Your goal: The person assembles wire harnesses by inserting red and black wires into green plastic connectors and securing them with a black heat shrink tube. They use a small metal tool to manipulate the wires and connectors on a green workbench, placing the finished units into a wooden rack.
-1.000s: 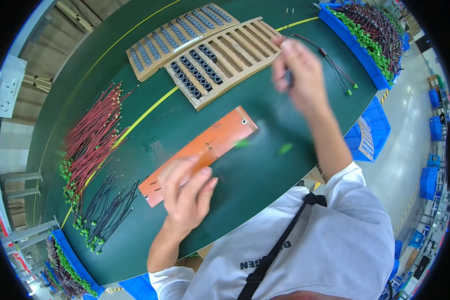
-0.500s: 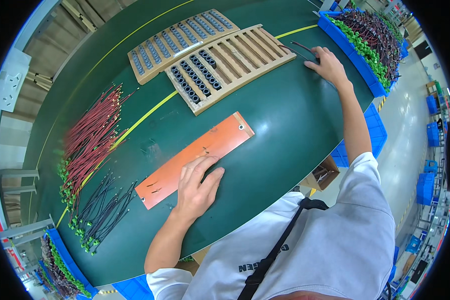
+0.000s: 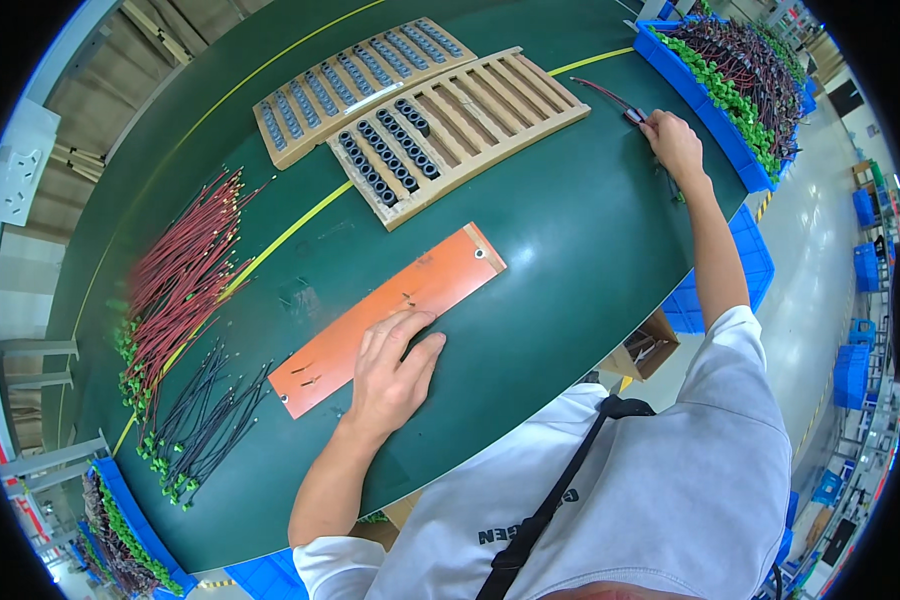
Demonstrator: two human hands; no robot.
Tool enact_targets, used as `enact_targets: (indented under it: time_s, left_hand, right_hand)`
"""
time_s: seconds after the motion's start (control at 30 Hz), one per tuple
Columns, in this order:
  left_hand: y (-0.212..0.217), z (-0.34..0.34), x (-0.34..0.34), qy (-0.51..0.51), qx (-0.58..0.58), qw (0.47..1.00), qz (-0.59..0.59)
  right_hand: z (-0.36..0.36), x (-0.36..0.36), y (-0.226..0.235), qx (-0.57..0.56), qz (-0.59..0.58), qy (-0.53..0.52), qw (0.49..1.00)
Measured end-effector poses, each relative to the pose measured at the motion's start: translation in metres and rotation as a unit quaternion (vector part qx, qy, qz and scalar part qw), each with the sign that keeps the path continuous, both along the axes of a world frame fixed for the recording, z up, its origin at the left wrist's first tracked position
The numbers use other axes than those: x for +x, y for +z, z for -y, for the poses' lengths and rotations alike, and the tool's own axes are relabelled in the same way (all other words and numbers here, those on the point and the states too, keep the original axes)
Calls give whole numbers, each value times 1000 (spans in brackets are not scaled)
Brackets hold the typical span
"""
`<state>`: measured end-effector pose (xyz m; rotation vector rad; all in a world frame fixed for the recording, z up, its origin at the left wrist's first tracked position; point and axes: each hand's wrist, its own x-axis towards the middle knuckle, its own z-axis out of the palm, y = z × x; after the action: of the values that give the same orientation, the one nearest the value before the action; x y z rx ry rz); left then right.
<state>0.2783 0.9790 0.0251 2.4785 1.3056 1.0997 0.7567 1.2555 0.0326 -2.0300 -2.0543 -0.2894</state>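
My left hand rests with bent, parted fingers at the near edge of an orange strip board, its fingertips over the board and the table. Nothing shows in that hand. At the far right of the table, my right hand is closed in a pinch on thin wires. A dark red wire reaches from its fingertips toward the wooden tray, and a dark wire with a green end hangs below the palm. The tray's slots hold rows of black ring-shaped parts at its left side.
Behind stands a second wooden tray with rows of grey parts. On the left lie a pile of red wires and a smaller bunch of black wires with green ends. A blue bin of wires is beside my right hand.
My right hand has moved slightly right and nearer to me, drawing the wires with it. A green wire end now shows below that hand. The left hand stays on the board.
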Motion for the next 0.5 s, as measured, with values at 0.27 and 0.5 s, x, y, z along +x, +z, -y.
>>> enact_targets:
  time_s: [0.27, 0.5]
  left_hand:
    - [0, 0, 0, 3, -7, 1000, 2]
    - [2, 0, 1, 7, -13, 1000, 4]
  right_hand:
    - [1, 7, -3, -13, -21, -6, 1000]
    - [-2, 10, -11, 59, -55, 39, 996]
